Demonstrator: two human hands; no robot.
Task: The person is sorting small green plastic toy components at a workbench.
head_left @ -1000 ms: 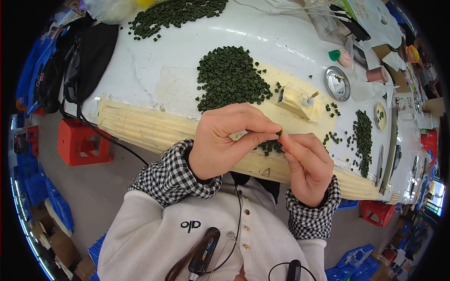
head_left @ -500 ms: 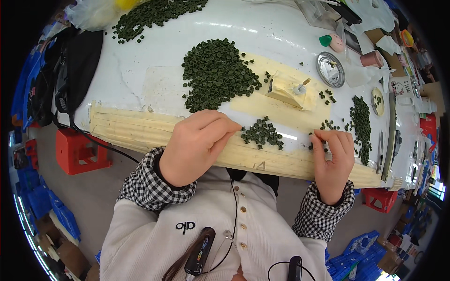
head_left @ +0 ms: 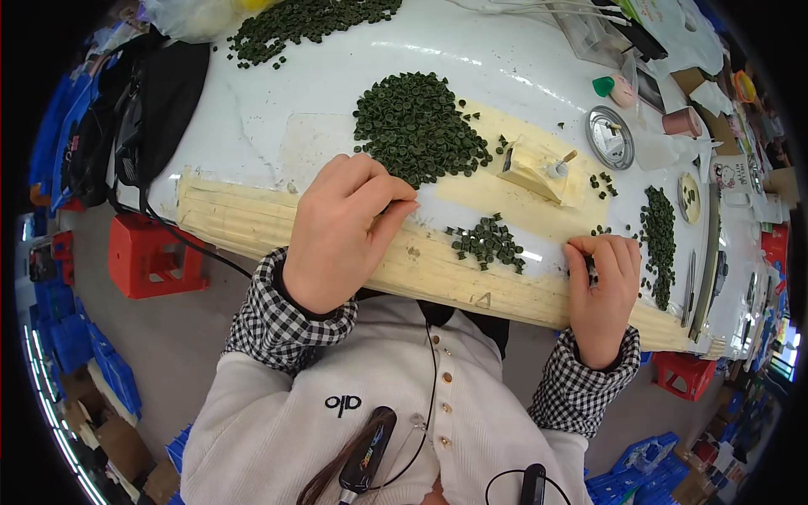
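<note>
My left hand is closed in a pinch just below the near edge of a large heap of small dark green parts. Whatever its fingertips hold, if anything, is hidden. A smaller cluster of the same parts lies to its right, apart from the fingers. My right hand rests at the table's front edge, thumb and fingers curled together. Dark green bits show around its fingertips, but I cannot make out what is gripped. Beyond the cluster stands a tape-covered block with a small white post and a stick on top.
A long strip of green parts lies at the right, beside tweezers. Farther back are a round metal dish and a pink cup. Another green heap is at the far left, near a black bag.
My left hand has moved left, away from the small cluster toward the large heap. My right hand stays nearly in place, still curled. The whole view has shifted slightly.
</note>
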